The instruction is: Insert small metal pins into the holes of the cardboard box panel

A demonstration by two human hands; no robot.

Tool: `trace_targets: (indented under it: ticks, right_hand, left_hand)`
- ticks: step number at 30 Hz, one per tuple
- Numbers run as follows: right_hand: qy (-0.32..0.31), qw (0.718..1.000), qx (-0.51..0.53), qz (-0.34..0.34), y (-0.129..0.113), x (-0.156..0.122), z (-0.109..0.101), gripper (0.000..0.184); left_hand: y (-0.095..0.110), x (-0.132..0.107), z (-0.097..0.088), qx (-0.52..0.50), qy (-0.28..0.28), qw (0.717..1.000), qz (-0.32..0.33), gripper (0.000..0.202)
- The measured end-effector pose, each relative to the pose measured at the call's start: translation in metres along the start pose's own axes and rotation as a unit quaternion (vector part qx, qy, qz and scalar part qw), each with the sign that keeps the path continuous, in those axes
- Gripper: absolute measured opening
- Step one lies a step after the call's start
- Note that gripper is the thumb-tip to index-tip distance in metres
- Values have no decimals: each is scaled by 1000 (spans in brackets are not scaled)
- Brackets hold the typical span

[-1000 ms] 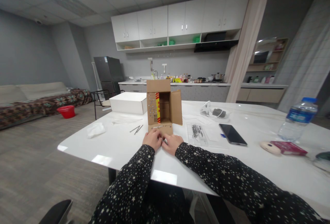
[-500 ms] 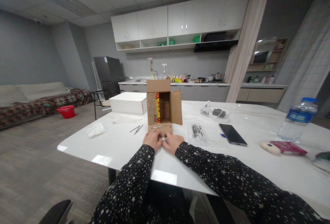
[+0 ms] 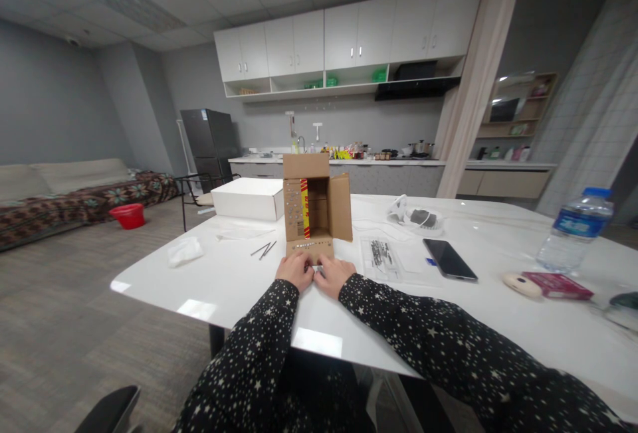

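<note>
An open cardboard box (image 3: 319,207) stands on its end on the white table, its opening facing me and its flaps spread. Small shiny dots sit on its left flap and in a row on its front flap (image 3: 310,248). At that front flap's near edge, my left hand (image 3: 297,269) is closed with its fingers curled. My right hand (image 3: 335,275) is closed too, right beside it, the fingertips almost meeting. Whatever the fingers hold is too small or hidden to make out. Left of the box lie thin dark metal sticks (image 3: 264,250), perhaps tweezers.
A clear plastic case (image 3: 381,257) with small metal parts lies to the right, then a phone (image 3: 450,259), a maroon box (image 3: 558,285) and a water bottle (image 3: 573,230). White box (image 3: 249,198) and crumpled tissue (image 3: 185,252) are on the left.
</note>
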State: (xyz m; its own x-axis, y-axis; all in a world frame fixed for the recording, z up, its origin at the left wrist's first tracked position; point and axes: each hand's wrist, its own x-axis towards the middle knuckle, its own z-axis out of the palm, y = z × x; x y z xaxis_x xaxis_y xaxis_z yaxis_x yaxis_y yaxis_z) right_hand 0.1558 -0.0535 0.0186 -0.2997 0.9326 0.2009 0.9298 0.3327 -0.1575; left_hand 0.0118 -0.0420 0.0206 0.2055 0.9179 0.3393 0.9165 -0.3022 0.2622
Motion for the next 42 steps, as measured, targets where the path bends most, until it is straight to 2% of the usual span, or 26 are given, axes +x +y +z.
trace_targets:
  ticks: [8,15,22,34,42]
  right_hand:
    - [33,999,13,-22,2,2,4,29]
    - [71,993,22,-89,5,5,9,22]
    - [115,990,14,-80,6,6,10,22]
    - [97,986,61,-123,7,11,14,20]
    - [102,971,131,-172,8,13,17,24]
  left_hand:
    - [0,0,-1,0,-2,1000,-4,12]
    - [-1,0,1,-3,1,1000,0,14]
    - [-1,1,1,-2,1,1000,-3,12]
    - [-1,0,1,-9,-1,1000,1,12]
    - [-1,0,0,-22,-1,999,24,12]
